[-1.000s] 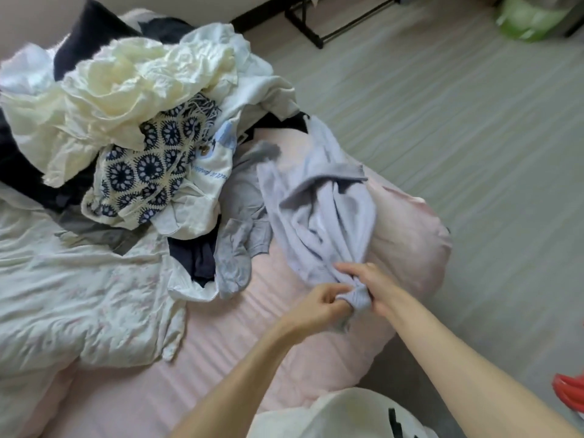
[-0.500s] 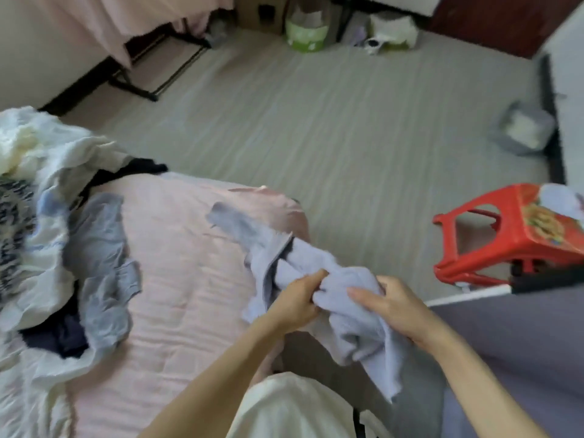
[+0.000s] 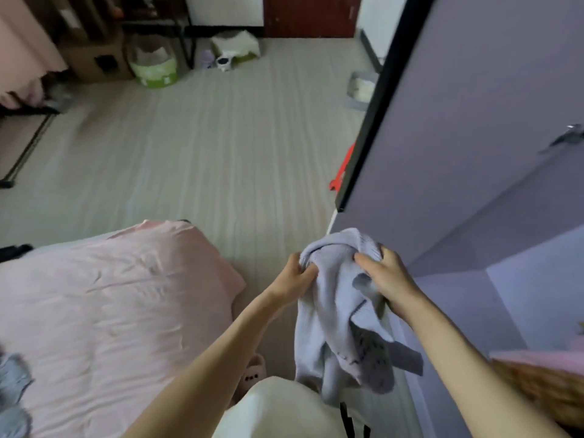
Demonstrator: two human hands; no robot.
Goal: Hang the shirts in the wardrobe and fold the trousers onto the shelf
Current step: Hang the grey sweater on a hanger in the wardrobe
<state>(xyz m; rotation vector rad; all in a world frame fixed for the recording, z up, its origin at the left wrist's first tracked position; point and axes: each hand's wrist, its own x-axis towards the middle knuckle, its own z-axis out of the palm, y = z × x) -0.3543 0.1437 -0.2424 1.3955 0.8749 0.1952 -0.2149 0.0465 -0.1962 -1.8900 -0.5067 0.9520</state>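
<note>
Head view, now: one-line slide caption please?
Both hands, left hand and right hand, grip a lilac knit garment between pink bed and purple wardrobe door.

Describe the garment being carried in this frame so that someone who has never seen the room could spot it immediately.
Start at the tall lilac wardrobe door on the right, then drop to its lower edge beside the pink bed. There the lavender knit garment hangs bunched between the left hand and right hand. It is the only clothing held off the bed, and an openwork patch shows near its lower end.
</note>
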